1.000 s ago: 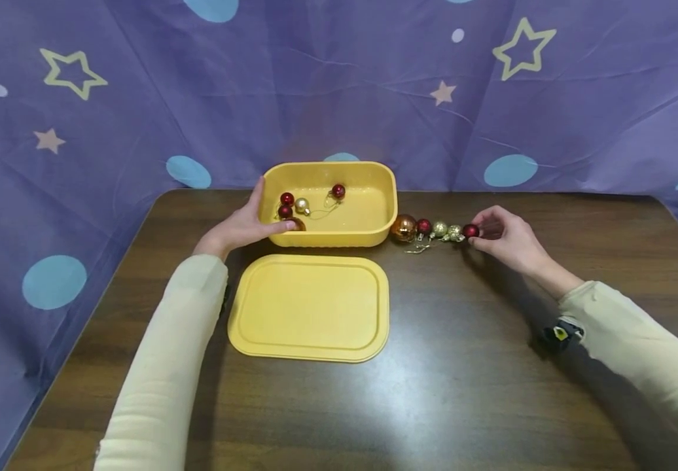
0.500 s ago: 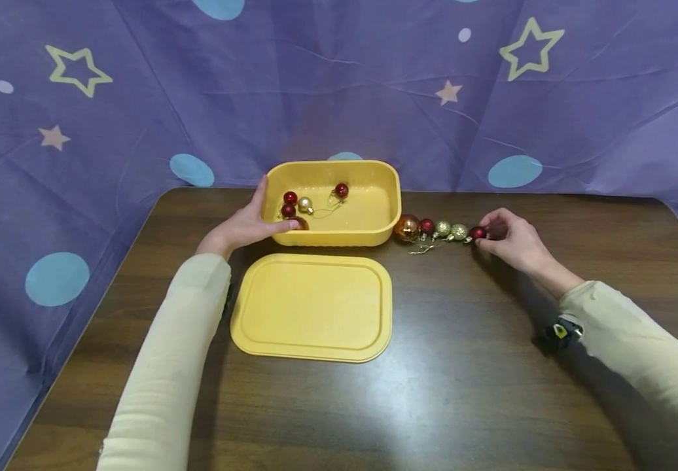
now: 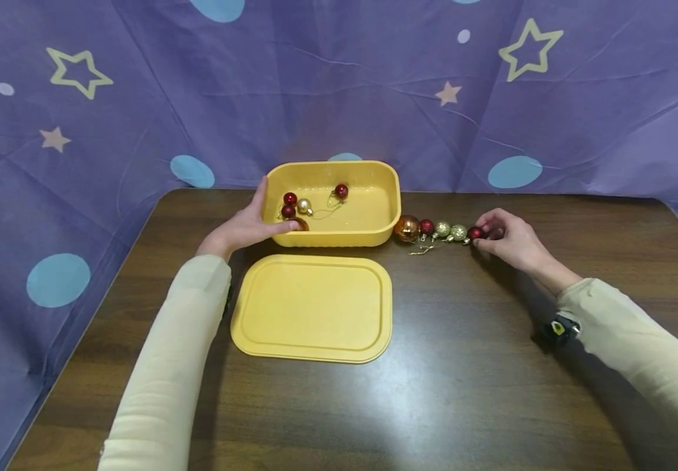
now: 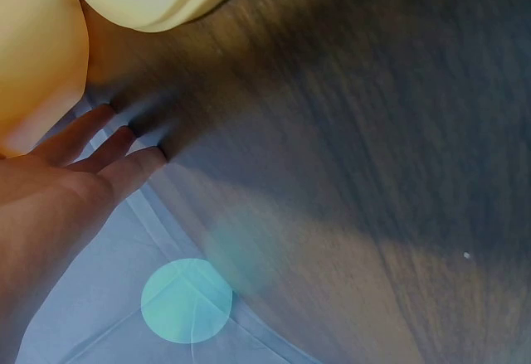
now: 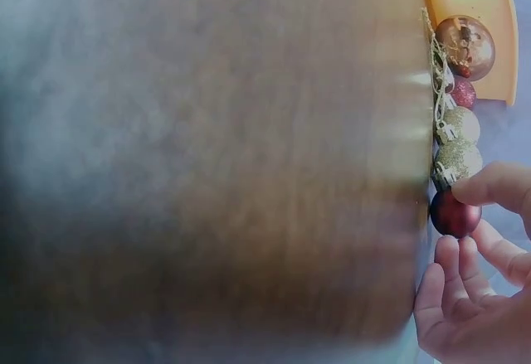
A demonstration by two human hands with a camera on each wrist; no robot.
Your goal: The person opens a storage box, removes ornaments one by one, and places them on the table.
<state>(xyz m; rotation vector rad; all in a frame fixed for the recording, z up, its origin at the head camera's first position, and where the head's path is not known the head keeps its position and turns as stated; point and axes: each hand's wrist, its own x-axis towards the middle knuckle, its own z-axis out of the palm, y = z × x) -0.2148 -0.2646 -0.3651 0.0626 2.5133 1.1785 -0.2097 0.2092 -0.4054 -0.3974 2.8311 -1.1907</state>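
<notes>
My left hand [image 3: 241, 229] grips the left end of a yellow plastic box [image 3: 339, 239], its thumb over the front rim. In the left wrist view several fingers [image 4: 133, 169] extend along the outside of the box. At the right end of a row of Christmas baubles, my right hand [image 3: 510, 242] pinches a small dark red bauble [image 3: 476, 233] between thumb and fingers. The row runs left through two glittery gold baubles [image 3: 451, 231] and a glittery red bauble [image 3: 427, 227] to a larger copper bauble [image 3: 406, 228] beside the box.
Inside the box lie three small red baubles [image 3: 341, 191], a gold bauble [image 3: 303, 206] and a partly hidden copper one [image 3: 302, 224]. The yellow lid [image 3: 312, 307] lies flat in front of the box on the wooden table [image 3: 463, 379]. A purple curtain [image 3: 339, 78] hangs behind.
The head view has shifted slightly. Since half a second ago, my right hand has moved the dark red bauble a little left, toward the gold one. My left hand stays on the box.
</notes>
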